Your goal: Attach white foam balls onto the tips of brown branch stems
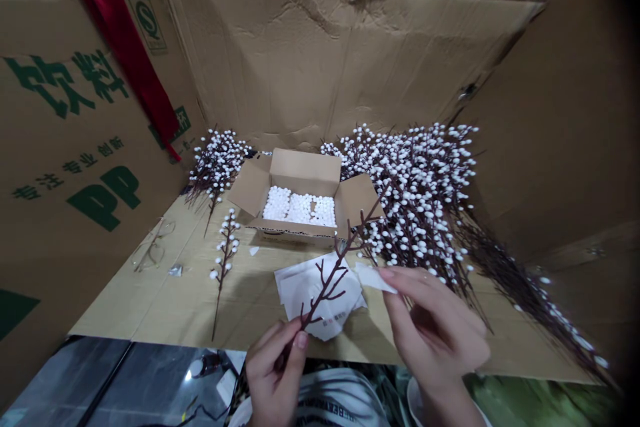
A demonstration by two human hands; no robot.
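Note:
Between thumb and fingers, my left hand pinches the lower end of a bare brown artificial branch, which tilts up and to the right. My right hand is closed on a small piece of white paper, held just right of the branch. Under the branch lie crumpled white paper sheets with some print. Beyond them stands an open cardboard box with white foam berries inside. A single branch with white berries lies to the left.
A large pile of white-berry branches lies at right, with thin brown stems beside it. A smaller bunch sits back left. Eyeglasses rest on the cardboard surface at left. Cardboard walls enclose the work area; a red ribbon hangs left.

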